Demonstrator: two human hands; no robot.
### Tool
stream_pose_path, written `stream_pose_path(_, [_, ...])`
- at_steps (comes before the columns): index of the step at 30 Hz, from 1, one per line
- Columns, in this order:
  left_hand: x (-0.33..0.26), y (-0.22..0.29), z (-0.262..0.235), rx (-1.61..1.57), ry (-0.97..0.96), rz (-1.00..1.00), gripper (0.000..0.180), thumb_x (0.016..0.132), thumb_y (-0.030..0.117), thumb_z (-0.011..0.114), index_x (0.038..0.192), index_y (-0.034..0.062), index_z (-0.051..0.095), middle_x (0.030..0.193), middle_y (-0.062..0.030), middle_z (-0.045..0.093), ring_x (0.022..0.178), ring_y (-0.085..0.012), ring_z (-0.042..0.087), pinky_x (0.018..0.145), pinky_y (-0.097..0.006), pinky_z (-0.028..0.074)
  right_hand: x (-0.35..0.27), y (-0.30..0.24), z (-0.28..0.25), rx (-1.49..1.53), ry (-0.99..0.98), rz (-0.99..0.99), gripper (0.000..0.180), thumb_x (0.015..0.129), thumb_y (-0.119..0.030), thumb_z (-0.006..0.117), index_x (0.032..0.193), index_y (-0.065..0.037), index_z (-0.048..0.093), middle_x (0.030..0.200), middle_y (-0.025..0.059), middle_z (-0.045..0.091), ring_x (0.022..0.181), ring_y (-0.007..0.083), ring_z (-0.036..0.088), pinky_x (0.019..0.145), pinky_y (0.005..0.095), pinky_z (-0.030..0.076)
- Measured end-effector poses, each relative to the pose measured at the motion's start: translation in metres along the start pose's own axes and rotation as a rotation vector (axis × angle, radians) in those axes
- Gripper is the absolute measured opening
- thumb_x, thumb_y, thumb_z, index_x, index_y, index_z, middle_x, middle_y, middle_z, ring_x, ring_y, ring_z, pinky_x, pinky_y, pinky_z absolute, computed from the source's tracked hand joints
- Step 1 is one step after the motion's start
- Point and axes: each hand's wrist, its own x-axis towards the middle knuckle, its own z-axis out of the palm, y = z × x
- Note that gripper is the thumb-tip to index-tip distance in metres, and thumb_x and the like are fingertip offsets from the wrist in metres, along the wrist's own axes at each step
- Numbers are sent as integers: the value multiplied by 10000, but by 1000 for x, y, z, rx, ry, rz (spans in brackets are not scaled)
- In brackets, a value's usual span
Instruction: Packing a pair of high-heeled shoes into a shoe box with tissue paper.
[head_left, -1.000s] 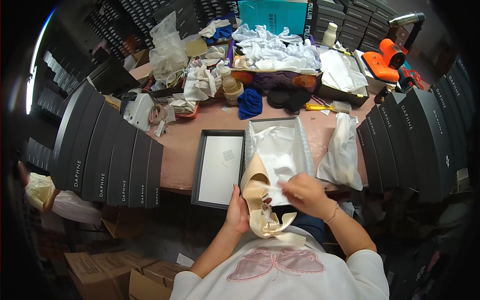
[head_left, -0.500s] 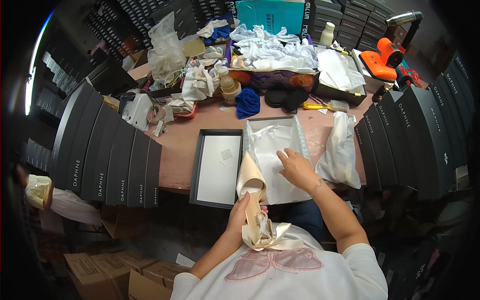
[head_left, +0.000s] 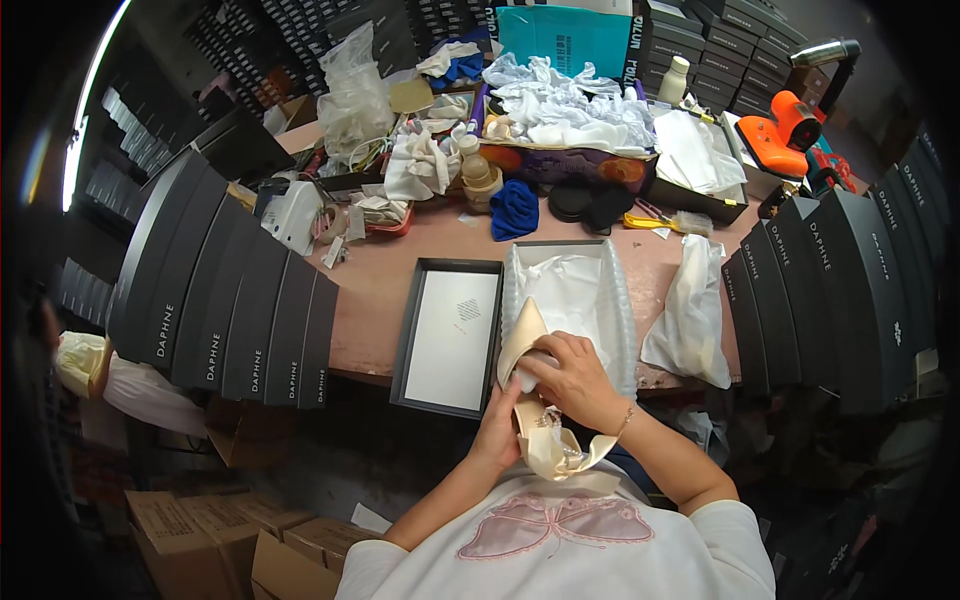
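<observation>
A cream pointed-toe shoe point(head_left: 527, 325) with a ribbon bow and pearl-like trim near its heel end is held over the table's front edge, toe pointing away from me. My left hand point(head_left: 497, 428) is closed around its side from below. Bent fingers of my right hand point(head_left: 577, 378) reach into the shoe's opening behind the toe; what they pinch there is hidden. Just beyond lies an open shoe box point(head_left: 618, 300) lined with white tissue paper point(head_left: 560, 275). To its left rests a shallow dark box lid point(head_left: 408, 335) with a white inside.
Stacks of dark shoe boxes stand at the left point(head_left: 235, 310) and right point(head_left: 815, 290). A white plastic bag point(head_left: 690, 320) lies right of the lined box. Farther back are a blue cloth point(head_left: 515, 210), a yellow-handled brush point(head_left: 690, 222), a carton of crumpled paper point(head_left: 570, 165) and an orange tool point(head_left: 775, 140).
My right hand has come from over the lined box to the shoe, its fingers now inside the opening. The shoe has tilted within my left hand's grip. The view has shifted slightly.
</observation>
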Motion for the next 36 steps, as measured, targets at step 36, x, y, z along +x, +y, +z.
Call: stream_pose_path(36, [-1, -12, -5, 132, -5, -24, 387, 1009, 321, 447, 1317, 150, 286, 1069, -96, 537, 794, -221, 663, 621, -342, 594, -23, 5, 32, 141, 263, 176, 358, 707, -165, 776, 1022, -88, 625, 1124, 113, 513, 1069, 295, 504, 905, 401, 416])
